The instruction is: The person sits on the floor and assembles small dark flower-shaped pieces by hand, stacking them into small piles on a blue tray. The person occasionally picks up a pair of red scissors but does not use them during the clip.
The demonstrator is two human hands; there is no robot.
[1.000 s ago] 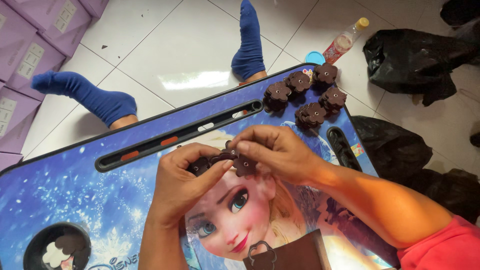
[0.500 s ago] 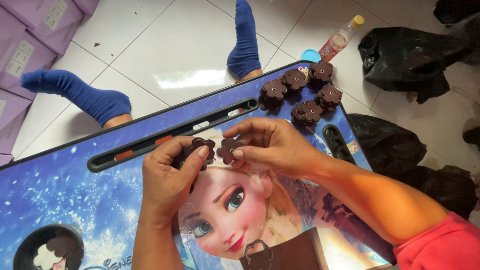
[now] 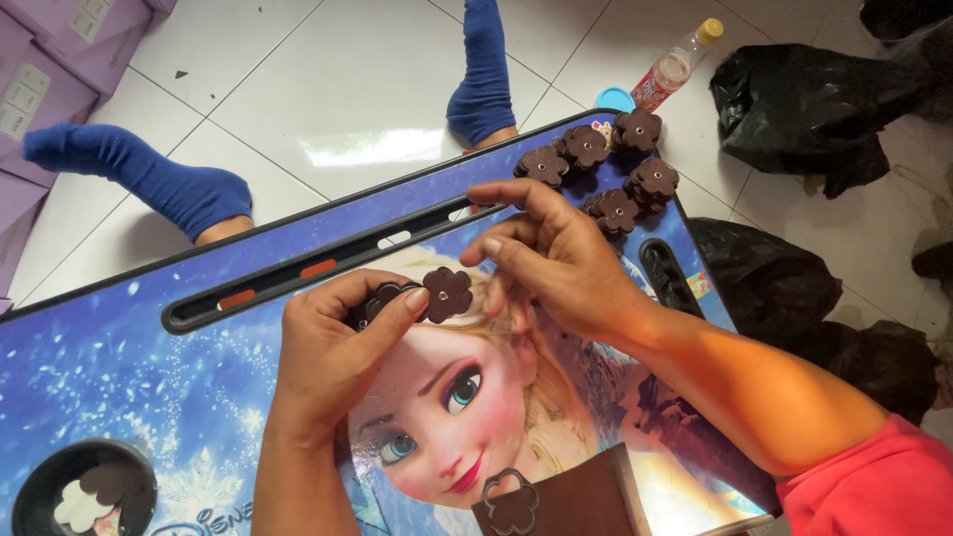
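My left hand [image 3: 333,347] pinches a small stack of dark brown flower-shaped pieces [image 3: 445,294] between thumb and fingers, above a blue lap table [image 3: 119,367] printed with a cartoon face. My right hand [image 3: 556,253] hovers just right of that stack, fingers curled, fingertips almost touching it; whether it holds anything is hidden. Several piles of the same brown flower pieces [image 3: 606,169] lie on the table's far right corner.
A round black cup recess [image 3: 40,491] at the near left holds brown and white flower pieces. A brown card with a flower cut-out [image 3: 556,501] lies at the near edge. Blue-socked feet [image 3: 149,184], a small bottle [image 3: 670,69], black plastic bags [image 3: 804,99] and purple boxes [image 3: 40,60] are on the tiled floor.
My hands have drawn slightly apart; the flower stack stays in the left hand, now held out clear of the right hand's fingers. The view has shifted a little.
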